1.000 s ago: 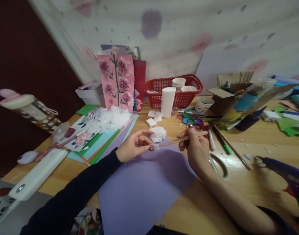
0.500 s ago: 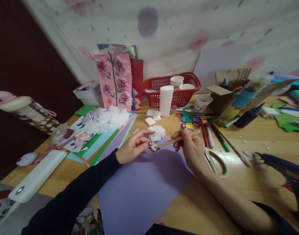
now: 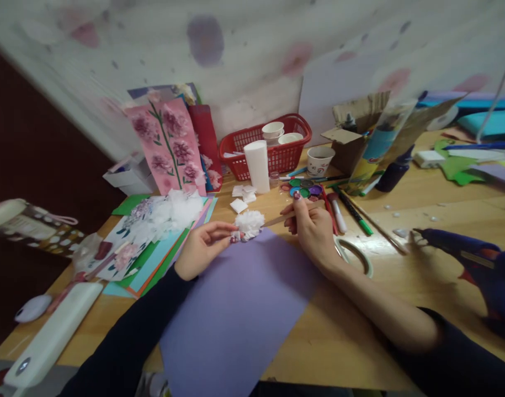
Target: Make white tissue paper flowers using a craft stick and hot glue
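My left hand (image 3: 205, 245) is closed in a pinch on a small white paper piece (image 3: 236, 235), just at the near left side of a ruffled white paper flower (image 3: 249, 220). Between the fingers of my right hand (image 3: 312, 227) is a flat wooden stick (image 3: 280, 219). Its tip points left and ends close to the flower's right side; whether they touch I cannot tell. Beneath both hands lies a sheet of purple paper (image 3: 235, 314), with the flower by its far corner.
Folded white squares (image 3: 238, 205) and a white roll (image 3: 257, 166) stand behind the flower. A red basket (image 3: 287, 157) holds cups. Paint pots (image 3: 305, 188), markers (image 3: 362, 220), scissors (image 3: 362, 256) and a glue gun (image 3: 463, 248) are on the right. Stacked coloured papers (image 3: 153, 264) lie left.
The stick's tip has drawn away from my left fingertips and now sits by the flower's right side. My left hand keeps its pinch. The whole view has shifted, moving things leftward.
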Motion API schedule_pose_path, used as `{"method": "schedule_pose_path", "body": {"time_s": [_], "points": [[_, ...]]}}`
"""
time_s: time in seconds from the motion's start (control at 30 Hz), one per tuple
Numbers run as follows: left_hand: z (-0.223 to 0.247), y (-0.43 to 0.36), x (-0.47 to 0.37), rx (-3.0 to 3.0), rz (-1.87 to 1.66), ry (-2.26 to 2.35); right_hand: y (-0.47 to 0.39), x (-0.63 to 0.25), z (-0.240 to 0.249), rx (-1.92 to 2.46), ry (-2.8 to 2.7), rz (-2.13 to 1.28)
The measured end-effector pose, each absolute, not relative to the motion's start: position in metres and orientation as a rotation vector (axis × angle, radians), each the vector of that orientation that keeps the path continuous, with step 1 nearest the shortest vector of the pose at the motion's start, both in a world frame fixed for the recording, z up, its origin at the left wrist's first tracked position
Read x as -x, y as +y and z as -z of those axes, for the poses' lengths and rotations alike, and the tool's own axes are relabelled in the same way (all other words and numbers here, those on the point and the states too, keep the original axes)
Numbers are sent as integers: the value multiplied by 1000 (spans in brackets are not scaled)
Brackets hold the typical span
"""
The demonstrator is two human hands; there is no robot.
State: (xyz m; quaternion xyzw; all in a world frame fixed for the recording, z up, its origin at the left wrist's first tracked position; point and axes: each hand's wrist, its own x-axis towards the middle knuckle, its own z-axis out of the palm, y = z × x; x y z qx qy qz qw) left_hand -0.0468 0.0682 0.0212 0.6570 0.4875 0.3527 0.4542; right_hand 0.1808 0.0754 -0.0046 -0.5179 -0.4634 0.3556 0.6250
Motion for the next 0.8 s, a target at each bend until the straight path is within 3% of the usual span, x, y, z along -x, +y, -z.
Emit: {"method": "schedule_pose_path", "body": {"time_s": [0.8], "points": [[-9, 103, 4, -2330, -870, 1441, 78, -182, 10, 1305, -1277, -730]]}}
